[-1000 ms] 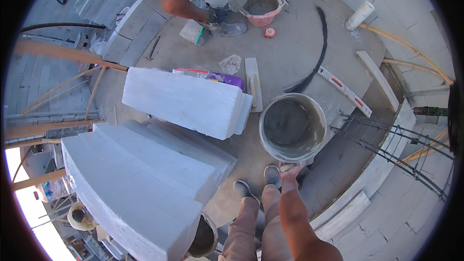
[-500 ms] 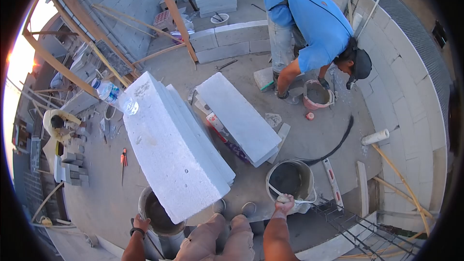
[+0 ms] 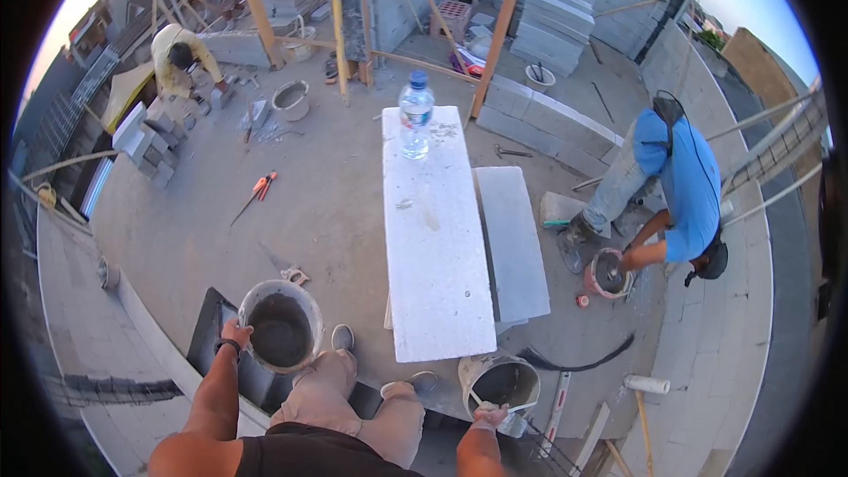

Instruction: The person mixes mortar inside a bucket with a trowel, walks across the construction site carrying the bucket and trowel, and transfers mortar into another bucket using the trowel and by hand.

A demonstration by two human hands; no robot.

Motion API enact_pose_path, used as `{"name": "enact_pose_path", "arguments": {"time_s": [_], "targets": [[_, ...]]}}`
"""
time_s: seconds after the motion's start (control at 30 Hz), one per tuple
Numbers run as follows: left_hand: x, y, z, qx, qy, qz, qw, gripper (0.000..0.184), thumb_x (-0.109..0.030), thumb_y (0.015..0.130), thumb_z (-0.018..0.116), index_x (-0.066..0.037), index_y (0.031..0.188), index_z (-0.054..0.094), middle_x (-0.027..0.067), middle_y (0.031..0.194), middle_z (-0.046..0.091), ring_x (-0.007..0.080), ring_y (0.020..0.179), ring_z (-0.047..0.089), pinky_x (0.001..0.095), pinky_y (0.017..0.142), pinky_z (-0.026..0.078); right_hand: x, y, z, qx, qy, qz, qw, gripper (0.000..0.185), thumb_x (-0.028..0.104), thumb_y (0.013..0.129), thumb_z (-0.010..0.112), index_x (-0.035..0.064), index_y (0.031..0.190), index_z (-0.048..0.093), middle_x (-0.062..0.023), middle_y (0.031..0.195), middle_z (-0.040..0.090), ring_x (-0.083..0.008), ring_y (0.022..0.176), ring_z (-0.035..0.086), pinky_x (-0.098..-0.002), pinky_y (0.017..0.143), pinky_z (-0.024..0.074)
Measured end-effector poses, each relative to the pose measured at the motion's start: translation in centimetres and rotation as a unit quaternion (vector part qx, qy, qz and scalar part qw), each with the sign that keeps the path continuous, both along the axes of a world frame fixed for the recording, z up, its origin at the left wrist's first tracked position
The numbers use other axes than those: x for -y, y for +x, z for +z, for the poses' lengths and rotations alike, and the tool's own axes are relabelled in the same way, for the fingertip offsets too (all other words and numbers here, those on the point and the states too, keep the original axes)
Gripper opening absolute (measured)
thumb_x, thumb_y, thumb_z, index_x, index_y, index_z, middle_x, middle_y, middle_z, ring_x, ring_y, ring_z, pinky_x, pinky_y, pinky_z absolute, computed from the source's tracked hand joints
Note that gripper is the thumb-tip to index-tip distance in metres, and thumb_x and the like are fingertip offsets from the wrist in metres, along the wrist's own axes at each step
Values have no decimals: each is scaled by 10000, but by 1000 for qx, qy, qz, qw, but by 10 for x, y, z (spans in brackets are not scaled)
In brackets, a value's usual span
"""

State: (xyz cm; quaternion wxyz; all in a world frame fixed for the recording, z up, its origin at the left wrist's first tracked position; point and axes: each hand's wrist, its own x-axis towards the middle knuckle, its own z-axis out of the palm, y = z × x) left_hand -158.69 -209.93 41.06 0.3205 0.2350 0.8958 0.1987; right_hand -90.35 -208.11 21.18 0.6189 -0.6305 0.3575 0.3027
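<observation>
My left hand (image 3: pixel 236 333) is closed on the rim side of a whitish bucket (image 3: pixel 312 296), which holds grey wet mortar (image 3: pixel 280 329). On the other side, my right hand (image 3: pixel 490 417) grips the pale handle of a second bucket (image 3: pixel 533 380), also with grey mix inside and tilted a little towards me. Between the two buckets, a long white block (image 3: pixel 433 256) tops a stack. A clear water bottle (image 3: pixel 415 119) with a blue cap stands at its far end. Lower white blocks (image 3: pixel 512 238) lie just right of the stack.
A person in blue (image 3: pixel 689 185) bends over a pinkish bucket (image 3: pixel 609 274) at right. Another person in yellow (image 3: pixel 185 57) crouches at far left near grey blocks (image 3: pixel 146 137). An orange-handled saw (image 3: pixel 256 194) lies on the floor. A spirit level (image 3: pixel 556 406) rests by the right bucket.
My view has swung left. The left bucket, partly hidden behind the block before, now shows fully and stands farther from it. Both hands keep hold of their buckets.
</observation>
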Motion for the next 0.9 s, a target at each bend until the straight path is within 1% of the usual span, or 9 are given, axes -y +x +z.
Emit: {"name": "enact_pose_path", "arguments": {"time_s": [0.07,0.17,0.27,0.33,0.4,0.53,0.63,0.73,0.9], "targets": [[10,-36,-18,-26,-19,62,998,334,-147,733,723,-13,1038,700,168,920,725,251,825,715,371,720,561,5,-21,30,-23,26,8,999,334,424,951,521,205,727,407,66,577,317,-85,394,325,-273,367,272],[3,-71,-4,-94,-41,66,993,381,-186,747,720,-19,1088,688,164,959,718,283,904,697,381,802,523,-2,-9,28,19,-122,134,983,266,419,912,550,173,823,501,22,726,441,-145,579,457,-326,495,379],[7,-131,-16,-76,-4,99,992,350,-202,763,705,-9,1053,681,156,970,711,286,947,684,372,839,506,-9,-17,51,164,-253,326,896,250,392,868,593,149,898,544,-3,830,506,-161,715,502,-342,593,414],[6,-182,-40,-57,7,109,992,404,-228,764,708,-30,1113,660,183,1030,698,314,996,671,388,873,501,12,-31,68,294,-408,488,713,270,375,838,622,133,947,573,-20,900,548,-172,805,532,-353,658,438],[10,-220,-52,-36,15,129,991,460,-254,766,712,-51,1172,640,210,1090,684,343,1046,658,404,907,495,51,-52,81,393,-517,602,465,310,358,809,651,117,997,602,-36,969,591,-183,896,562,-364,723,462],[-38,-277,-60,-126,18,183,975,581,-247,766,694,-101,1296,505,246,1152,638,410,1086,617,456,921,484,125,-109,76,495,-530,680,111,424,323,749,709,85,1096,660,-70,1108,677,-205,1077,621,-385,854,509],[-101,-305,-36,-122,-4,194,973,518,-201,780,647,-96,1266,502,271,1095,645,439,1064,611,479,915,483,105,-167,93,251,-430,693,521,421,207,662,794,50,1034,675,-68,1070,696,-221,1022,651,-381,842,523],[-158,-354,-30,-117,-26,174,978,507,-203,783,655,-85,1254,510,264,1114,640,429,1073,610,472,919,480,40,-271,158,235,-393,733,503,412,86,572,835,30,951,682,-82,1018,706,-236,932,678,-373,805,538],[-232,-402,-22,-75,-7,133,988,446,-222,803,682,-57,1201,566,241,1130,641,407,1080,612,449,919,481,57,-262,71,168,-402,802,408,386,265,690,796,55,993,682,-78,921,669,-233,924,656,-328,826,513]]}}
